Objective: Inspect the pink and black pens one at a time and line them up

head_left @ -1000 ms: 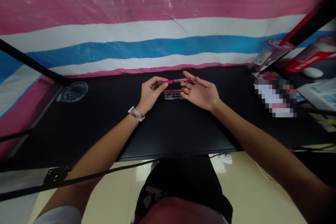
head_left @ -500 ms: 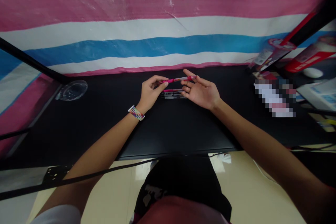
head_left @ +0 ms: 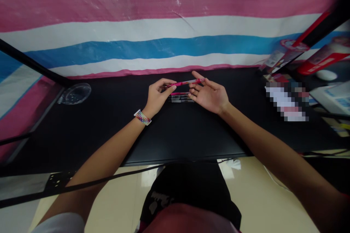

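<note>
A pink and clear pen [head_left: 187,82] is held up between my two hands, tilted slightly up to the right. My left hand [head_left: 158,96] pinches its left end between thumb and fingers. The right end rests at the thumb and index finger of my right hand [head_left: 210,96], whose palm faces up with the other fingers partly curled. Below the raised pen, several pens [head_left: 180,98] lie side by side on the black table [head_left: 186,134], one pink and the others greyish clear. Both hands partly cover their ends.
A round clear plastic lid or dish [head_left: 78,94] sits at the left. At the right are a clear cup [head_left: 286,56], a red and white container [head_left: 324,58], a white rounded object [head_left: 326,75] and a white box [head_left: 333,98]. A striped sheet [head_left: 164,0] hangs behind.
</note>
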Available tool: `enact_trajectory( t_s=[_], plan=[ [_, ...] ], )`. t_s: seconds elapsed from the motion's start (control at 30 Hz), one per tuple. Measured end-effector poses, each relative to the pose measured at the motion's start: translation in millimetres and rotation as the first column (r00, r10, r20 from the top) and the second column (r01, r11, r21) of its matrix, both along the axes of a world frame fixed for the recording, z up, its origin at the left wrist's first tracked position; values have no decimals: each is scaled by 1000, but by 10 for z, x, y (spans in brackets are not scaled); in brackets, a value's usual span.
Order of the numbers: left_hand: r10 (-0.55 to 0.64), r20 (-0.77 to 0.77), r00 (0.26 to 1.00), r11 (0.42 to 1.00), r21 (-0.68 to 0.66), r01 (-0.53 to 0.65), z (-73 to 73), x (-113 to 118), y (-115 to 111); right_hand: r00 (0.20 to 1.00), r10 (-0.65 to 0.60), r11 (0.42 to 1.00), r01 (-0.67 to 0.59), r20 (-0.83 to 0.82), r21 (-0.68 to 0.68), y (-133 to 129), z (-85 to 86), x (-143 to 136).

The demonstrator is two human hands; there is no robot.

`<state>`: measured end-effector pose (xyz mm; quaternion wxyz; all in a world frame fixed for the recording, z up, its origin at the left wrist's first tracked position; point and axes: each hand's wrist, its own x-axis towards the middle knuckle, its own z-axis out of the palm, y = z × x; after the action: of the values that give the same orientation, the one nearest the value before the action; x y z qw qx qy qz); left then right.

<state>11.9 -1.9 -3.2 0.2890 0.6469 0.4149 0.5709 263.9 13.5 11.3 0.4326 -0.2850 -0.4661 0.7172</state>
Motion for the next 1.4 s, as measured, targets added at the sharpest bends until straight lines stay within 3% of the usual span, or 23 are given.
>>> enact_trajectory(
  t_s=[0.4, 0.57, 0.83, 0.93, 1.1, 1.4],
  plan=[
    [-23, -6, 1000, 1000, 7, 23, -2, 1, 3, 995, 8, 995, -17, -95, -98, -24, 67, -3],
    [-25, -15, 1000, 1000, 17, 26, -13, 0, 6, 993, 31, 996, -40, -112, -75, -12, 33, 8],
    [-18, -26, 1000, 1000, -10, 18, -17, -4, 5, 991, -31, 996, 20, 129, 81, -10, 80, 32],
    [9, -56, 998, 1000, -8, -9, -10, -7, 6, 980, -113, 988, 93, 161, 124, 16, 37, 19],
    [53, -91, 994, 999, -4, -54, -13, -25, 31, 922, -314, 922, 239, 227, 305, 132, -104, 55],
    [72, -172, 982, 997, 22, -70, -70, -92, 116, 828, -459, 813, 246, 322, 527, 267, -185, 130]
  ],
)
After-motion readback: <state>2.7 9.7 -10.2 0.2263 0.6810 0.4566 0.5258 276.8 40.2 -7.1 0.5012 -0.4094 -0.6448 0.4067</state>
